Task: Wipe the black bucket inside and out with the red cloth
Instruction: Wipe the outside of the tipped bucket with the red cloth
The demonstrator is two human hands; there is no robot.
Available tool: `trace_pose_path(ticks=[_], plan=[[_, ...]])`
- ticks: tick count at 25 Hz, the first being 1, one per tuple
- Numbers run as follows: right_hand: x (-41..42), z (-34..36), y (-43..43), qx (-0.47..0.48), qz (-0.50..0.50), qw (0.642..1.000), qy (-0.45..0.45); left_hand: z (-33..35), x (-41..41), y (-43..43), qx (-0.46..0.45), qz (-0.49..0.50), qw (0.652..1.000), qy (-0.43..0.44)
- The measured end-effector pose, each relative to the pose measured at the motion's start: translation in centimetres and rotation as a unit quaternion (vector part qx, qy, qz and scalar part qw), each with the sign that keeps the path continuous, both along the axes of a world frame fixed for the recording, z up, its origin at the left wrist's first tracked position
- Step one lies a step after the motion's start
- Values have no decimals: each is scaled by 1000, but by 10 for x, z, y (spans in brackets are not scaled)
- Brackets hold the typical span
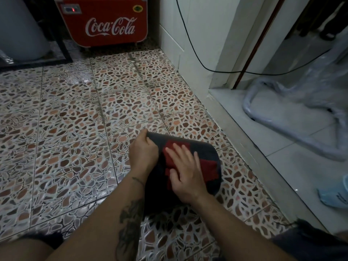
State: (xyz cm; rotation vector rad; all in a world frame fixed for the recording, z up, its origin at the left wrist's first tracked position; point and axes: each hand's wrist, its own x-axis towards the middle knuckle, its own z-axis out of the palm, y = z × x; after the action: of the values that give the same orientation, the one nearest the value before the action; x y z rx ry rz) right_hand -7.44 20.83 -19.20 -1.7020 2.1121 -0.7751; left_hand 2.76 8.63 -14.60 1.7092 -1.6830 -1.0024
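Pressed flat with fingers spread, the person's right hand (185,169) holds the red cloth (190,162) against the outer wall of the black bucket (205,147), the thumb tucked over a fold of the fabric. Beside it, the left hand (144,150) is curled closed around the bucket's far rim, thumb on top, steadying it. Lying tipped on its side, the bucket rests on the pebble-patterned floor tiles (75,119), its curved wall turned upward and its near end hidden behind the tattooed left forearm (105,219). Just right of the bucket, a raised pale step (250,146) runs along the floor, and beyond that step sits a metal frame wrapped in clear plastic sheeting (293,113). Well beyond the bucket, against the back of the room, stands a red Coca-Cola cooler (105,21). A black cable (190,40) droops down the white wall to the right of the cooler. Nearer than the bucket on the right, a pale blue item (333,194) lies on the step, too cropped to identify.
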Motion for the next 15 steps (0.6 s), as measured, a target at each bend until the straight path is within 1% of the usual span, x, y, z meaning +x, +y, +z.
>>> trace_pose_path(ticks=[1,3,5,6,8,10,13,15], plan=[[-12,-7,13,1,-16,1000,20,0,-1,-1,0,3,1000,-1],[-44,-20,36,38,-100,993,48,3,-4,-3,4,13,1000,-9],[-70,-22,44,94,-179,978,45,4,-7,-5,11,24,999,-21],[-76,-21,40,117,-198,972,39,4,-8,-6,18,32,999,-31],[-72,-16,25,132,-222,966,28,3,-9,-7,35,52,997,-43],[-47,-8,9,112,-202,973,18,2,-10,-11,38,66,996,-50],[3,-1,1,33,-85,996,11,1,-10,-18,37,68,995,-61],[8,2,-2,22,-42,999,10,1,-9,-19,30,75,996,-48]])
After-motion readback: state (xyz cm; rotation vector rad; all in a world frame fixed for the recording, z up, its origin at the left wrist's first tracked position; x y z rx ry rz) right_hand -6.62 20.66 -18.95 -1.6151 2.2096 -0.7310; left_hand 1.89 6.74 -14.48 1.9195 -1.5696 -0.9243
